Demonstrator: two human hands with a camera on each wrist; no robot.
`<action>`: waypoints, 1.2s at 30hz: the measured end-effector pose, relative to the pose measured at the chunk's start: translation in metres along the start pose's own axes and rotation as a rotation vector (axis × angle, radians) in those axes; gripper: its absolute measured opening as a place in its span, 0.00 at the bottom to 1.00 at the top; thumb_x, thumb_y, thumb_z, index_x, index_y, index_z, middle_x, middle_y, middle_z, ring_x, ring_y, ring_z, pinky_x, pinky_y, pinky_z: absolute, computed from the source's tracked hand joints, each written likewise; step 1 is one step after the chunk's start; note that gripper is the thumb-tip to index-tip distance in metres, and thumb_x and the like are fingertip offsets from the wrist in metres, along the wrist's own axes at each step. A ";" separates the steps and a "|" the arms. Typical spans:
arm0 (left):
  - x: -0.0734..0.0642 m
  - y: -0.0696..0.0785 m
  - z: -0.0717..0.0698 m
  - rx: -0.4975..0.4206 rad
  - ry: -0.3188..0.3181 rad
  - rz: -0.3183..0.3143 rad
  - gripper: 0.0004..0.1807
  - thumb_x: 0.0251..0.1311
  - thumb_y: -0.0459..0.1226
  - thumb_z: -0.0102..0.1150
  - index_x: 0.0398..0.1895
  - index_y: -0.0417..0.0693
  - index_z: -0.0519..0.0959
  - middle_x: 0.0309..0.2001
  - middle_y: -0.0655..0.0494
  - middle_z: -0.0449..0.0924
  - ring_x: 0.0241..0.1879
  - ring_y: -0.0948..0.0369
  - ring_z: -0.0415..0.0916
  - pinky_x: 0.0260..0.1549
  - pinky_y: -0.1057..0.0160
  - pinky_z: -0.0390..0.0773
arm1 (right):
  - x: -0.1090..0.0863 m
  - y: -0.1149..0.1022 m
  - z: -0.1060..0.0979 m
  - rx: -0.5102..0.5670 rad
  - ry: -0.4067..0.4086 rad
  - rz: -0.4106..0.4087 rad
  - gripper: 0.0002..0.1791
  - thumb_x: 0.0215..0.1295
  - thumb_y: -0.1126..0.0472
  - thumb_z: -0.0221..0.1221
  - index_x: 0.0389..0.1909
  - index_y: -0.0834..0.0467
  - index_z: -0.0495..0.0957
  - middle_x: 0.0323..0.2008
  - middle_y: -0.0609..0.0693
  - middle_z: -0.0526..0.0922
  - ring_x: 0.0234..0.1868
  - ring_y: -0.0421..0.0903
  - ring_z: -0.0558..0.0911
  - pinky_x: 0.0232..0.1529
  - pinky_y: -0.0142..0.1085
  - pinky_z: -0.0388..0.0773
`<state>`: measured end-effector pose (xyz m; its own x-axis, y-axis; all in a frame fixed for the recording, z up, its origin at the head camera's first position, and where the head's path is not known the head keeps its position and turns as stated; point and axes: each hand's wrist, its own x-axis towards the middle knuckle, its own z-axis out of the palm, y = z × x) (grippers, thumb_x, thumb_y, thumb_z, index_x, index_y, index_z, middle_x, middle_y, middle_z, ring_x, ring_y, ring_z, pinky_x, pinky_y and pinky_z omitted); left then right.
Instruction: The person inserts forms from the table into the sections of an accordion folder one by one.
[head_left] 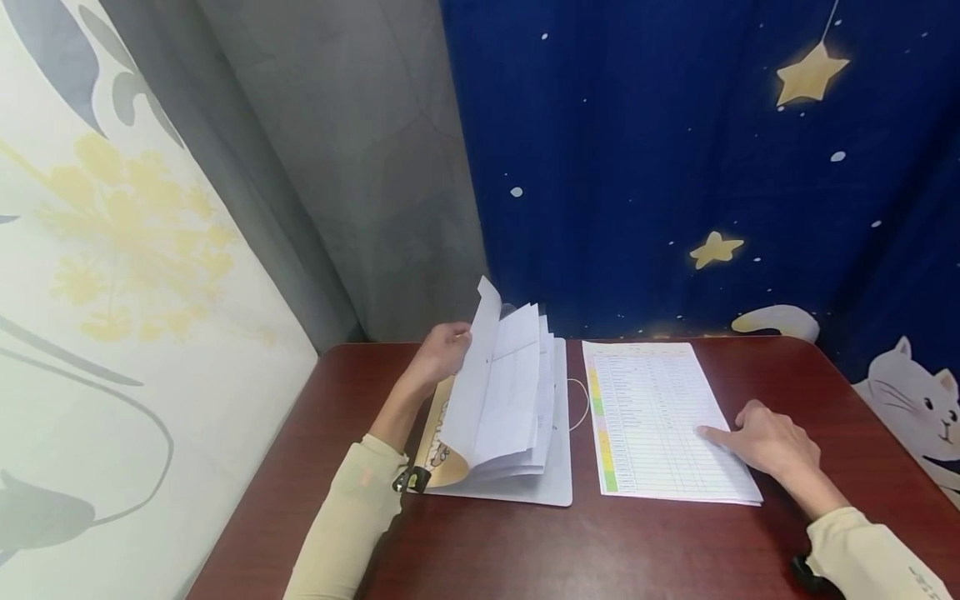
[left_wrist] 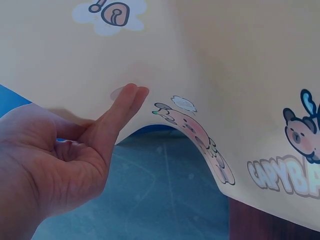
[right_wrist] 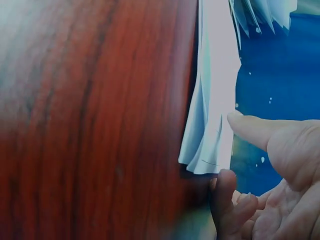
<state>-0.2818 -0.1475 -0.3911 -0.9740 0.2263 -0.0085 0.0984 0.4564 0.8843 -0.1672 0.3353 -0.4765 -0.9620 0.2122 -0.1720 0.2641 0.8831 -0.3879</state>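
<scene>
My left hand [head_left: 443, 354] pinches the front cover of a cartoon-printed file folder [head_left: 565, 450] and holds it raised. In the left wrist view the cover's cream outside [left_wrist: 210, 50] shows pink capybara drawings, bent beside the straight fingers. Several white sheets [head_left: 513, 392] stand fanned inside the folder. My right hand [head_left: 776, 442] is at the right edge of a stack of printed table sheets [head_left: 667, 417] lying on the table. Its thumb rests on the top sheet. In the right wrist view its fingers [right_wrist: 227, 187] meet the slightly splayed side edges of the stack [right_wrist: 212, 115].
Both lie on a dark red wooden table [head_left: 525, 550]. A thin elastic loop [head_left: 581, 404] sticks out from the folder toward the printed sheets. Behind the table hang a grey curtain [head_left: 352, 167] and a blue curtain [head_left: 637, 167] with stars.
</scene>
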 end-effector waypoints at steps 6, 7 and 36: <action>0.001 -0.002 0.000 -0.005 -0.005 -0.005 0.25 0.83 0.40 0.41 0.74 0.36 0.70 0.23 0.57 0.73 0.20 0.61 0.70 0.33 0.63 0.77 | 0.000 -0.002 0.004 0.007 0.008 -0.017 0.42 0.56 0.34 0.72 0.47 0.71 0.78 0.34 0.65 0.82 0.31 0.57 0.78 0.31 0.48 0.71; 0.000 -0.002 -0.001 -0.006 -0.006 -0.007 0.25 0.83 0.40 0.41 0.74 0.36 0.70 0.23 0.57 0.72 0.19 0.61 0.69 0.33 0.63 0.77 | 0.000 -0.002 0.004 0.007 0.008 -0.019 0.41 0.57 0.35 0.72 0.47 0.71 0.78 0.35 0.66 0.82 0.31 0.58 0.78 0.31 0.49 0.71; 0.001 -0.002 -0.004 -0.001 0.015 0.018 0.24 0.82 0.39 0.42 0.71 0.34 0.73 0.17 0.60 0.66 0.16 0.63 0.63 0.32 0.57 0.76 | 0.010 0.013 0.000 0.049 -0.032 -0.174 0.43 0.70 0.46 0.65 0.65 0.82 0.67 0.58 0.84 0.74 0.50 0.74 0.81 0.46 0.62 0.79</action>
<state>-0.2836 -0.1520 -0.3912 -0.9750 0.2216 0.0146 0.1160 0.4517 0.8846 -0.1737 0.3486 -0.4829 -0.9910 0.0441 -0.1268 0.0979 0.8837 -0.4578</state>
